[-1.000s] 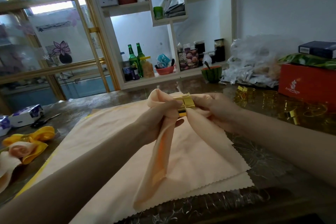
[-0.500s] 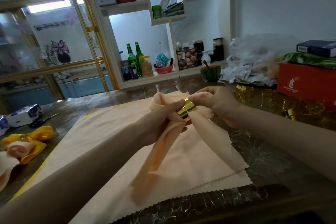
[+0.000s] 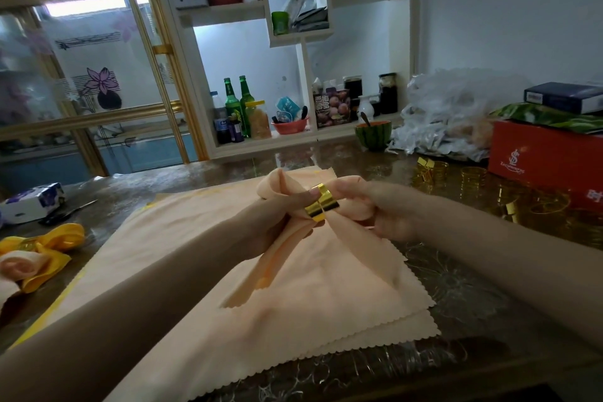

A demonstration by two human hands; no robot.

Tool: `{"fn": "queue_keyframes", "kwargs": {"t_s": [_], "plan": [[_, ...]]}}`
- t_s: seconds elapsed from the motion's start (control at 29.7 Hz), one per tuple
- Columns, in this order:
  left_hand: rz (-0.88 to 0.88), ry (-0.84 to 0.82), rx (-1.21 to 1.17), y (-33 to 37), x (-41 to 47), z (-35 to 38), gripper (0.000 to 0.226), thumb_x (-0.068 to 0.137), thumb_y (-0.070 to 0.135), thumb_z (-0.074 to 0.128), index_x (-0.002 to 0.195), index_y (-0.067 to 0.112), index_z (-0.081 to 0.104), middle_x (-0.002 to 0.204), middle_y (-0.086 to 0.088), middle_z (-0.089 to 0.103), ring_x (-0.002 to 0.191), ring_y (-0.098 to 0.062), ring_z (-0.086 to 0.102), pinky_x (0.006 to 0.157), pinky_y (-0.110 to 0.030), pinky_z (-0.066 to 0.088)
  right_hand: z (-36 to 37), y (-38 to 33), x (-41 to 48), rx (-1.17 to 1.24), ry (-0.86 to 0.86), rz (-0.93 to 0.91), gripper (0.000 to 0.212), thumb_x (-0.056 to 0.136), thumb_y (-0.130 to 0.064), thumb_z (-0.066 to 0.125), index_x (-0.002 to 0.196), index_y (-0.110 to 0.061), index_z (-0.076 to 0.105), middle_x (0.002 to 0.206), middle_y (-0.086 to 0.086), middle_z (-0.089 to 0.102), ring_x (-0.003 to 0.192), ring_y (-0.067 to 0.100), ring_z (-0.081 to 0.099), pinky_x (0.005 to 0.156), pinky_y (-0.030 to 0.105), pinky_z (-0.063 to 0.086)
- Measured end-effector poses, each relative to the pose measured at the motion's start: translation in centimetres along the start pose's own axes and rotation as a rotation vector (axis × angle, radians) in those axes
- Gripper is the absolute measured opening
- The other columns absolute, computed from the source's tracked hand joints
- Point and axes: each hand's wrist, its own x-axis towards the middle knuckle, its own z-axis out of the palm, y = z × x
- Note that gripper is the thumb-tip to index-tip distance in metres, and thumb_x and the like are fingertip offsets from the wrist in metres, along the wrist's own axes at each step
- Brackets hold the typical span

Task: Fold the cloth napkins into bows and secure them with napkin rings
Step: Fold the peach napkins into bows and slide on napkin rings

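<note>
Table [image 3: 473, 287]: the stack of flat peach napkins [image 3: 293, 303] covers the near centre. Scalloped edges show at least two layers, with a yellow edge under the left side. All of it is unfolded, so I'd say most of the job is left.

Finished bows [image 3: 49, 245] lie near left, one yellow and one peach; can't tell if both are ringed.

Held napkin [image 3: 277, 183] is up over the far end of the stack, gathered at its middle. A loop sticks out left and a tail hangs onto the stack.

Hands are together on it:
- Left hand [image 3: 277, 222] pinches the gather.
- Right hand [image 3: 385, 209] grips the cloth on the right, thumb at the ring.

Spare rings [image 3: 473, 178] are piled far right by the red box [image 3: 538, 153].

Gold ring [image 3: 321, 209] sits around the gather, between the hands.

Likely left on this one: centre the ring, even out the loops, set it aside.
</note>
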Motion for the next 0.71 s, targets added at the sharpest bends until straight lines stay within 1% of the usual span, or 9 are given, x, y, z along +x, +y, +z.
{"fn": "queue_keyframes", "kwargs": {"t_s": [0.07,0.13,0.24,0.3,0.37,0.44,0.54,0.64,0.71], "plan": [[-0.001,0.016,0.006,-0.2,-0.1,-0.1,0.021,0.082,0.030,0.066,0.093,0.012,0.062,0.084,-0.005,0.072,0.075,-0.014,0.069,0.067,-0.023,0.055,0.2,0.2,0.3,-0.131,0.029,-0.064,0.062,0.069,-0.031,0.078,0.122,-0.008,0.054,0.113,0.011,0.063,0.104,0.025,0.060,0.087,0.040,0.052],[-0.010,0.015,0.035,-0.2,-0.1,-0.3,0.017,0.082,0.026,0.067,0.091,0.012,0.063,0.078,-0.003,0.072,0.071,-0.012,0.068,0.065,-0.022,0.055,-0.1,-0.2,0.3,-0.293,0.074,-0.188,0.052,0.077,-0.023,0.075,0.122,-0.008,0.053,0.111,0.007,0.061,0.096,0.019,0.060,0.078,0.033,0.054],[-0.041,0.025,0.105,-0.4,-0.1,-0.5,0.019,0.079,0.023,0.069,0.092,0.012,0.061,0.088,-0.006,0.068,0.081,-0.016,0.063,0.069,-0.025,0.052,-0.4,-0.9,0.2,-0.545,0.146,-0.326,0.043,0.083,-0.011,0.069,0.121,-0.014,0.048,0.110,0.004,0.056,0.084,0.010,0.055,0.064,0.022,0.050],[-0.060,0.017,0.092,-0.4,-0.1,-0.7,0.028,0.075,0.027,0.070,0.098,0.012,0.060,0.094,-0.008,0.067,0.086,-0.019,0.063,0.069,-0.026,0.052,-0.2,-0.7,0.3,-0.467,0.182,-0.340,0.040,0.085,-0.011,0.065,0.121,-0.015,0.047,0.108,0.005,0.055,0.079,0.012,0.056,0.062,0.023,0.049],[-0.072,0.025,0.013,-0.4,0.0,-0.9,0.039,0.073,0.032,0.070,0.104,0.011,0.060,0.097,-0.010,0.070,0.088,-0.020,0.066,0.069,-0.026,0.054,0.3,-0.4,0.2,-0.138,0.133,-0.219,0.034,0.089,-0.017,0.060,0.121,-0.009,0.049,0.105,0.011,0.057,0.080,0.018,0.058,0.068,0.027,0.050],[-0.075,0.078,-0.118,-0.3,0.5,-0.9,0.037,0.078,0.034,0.069,0.103,0.009,0.060,0.094,-0.011,0.072,0.083,-0.020,0.068,0.069,-0.027,0.056,1.0,-0.1,0.1,0.147,0.060,-0.091,0.030,0.092,-0.033,0.053,0.112,-0.010,0.055,0.104,0.014,0.060,0.089,0.023,0.058,0.080,0.033,0.049],[-0.102,0.164,-0.260,-0.5,1.4,-0.6,0.038,0.079,0.034,0.070,0.103,0.007,0.059,0.098,-0.014,0.069,0.083,-0.021,0.066,0.068,-0.027,0.055,1.8,0.6,0.5,-0.095,0.071,-0.075,0.038,0.093,-0.046,0.047,0.118,-0.018,0.051,0.106,0.008,0.058,0.096,0.023,0.054,0.085,0.037,0.045],[-0.134,0.199,-0.324,-0.9,2.2,0.1,0.046,0.078,0.038,0.071,0.108,0.005,0.059,0.103,-0.015,0.067,0.090,-0.023,0.064,0.074,-0.031,0.054,3.3,1.9,1.2,-0.327,0.080,-0.162,0.044,0.093,-0.050,0.047,0.123,-0.019,0.048,0.111,0.000,0.057,0.101,0.019,0.053,0.091,0.035,0.043],[-0.138,0.185,-0.347,-1.2,2.9,0.6,0.047,0.080,0.039,0.069,0.112,0.007,0.058,0.105,-0.015,0.066,0.094,-0.025,0.063,0.073,-0.035,0.052,4.3,2.6,1.8,-0.439,0.042,-0.237,0.055,0.088,-0.057,0.049,0.127,-0.019,0.049,0.116,0.001,0.060,0.107,0.020,0.057,0.097,0.040,0.046]]}}
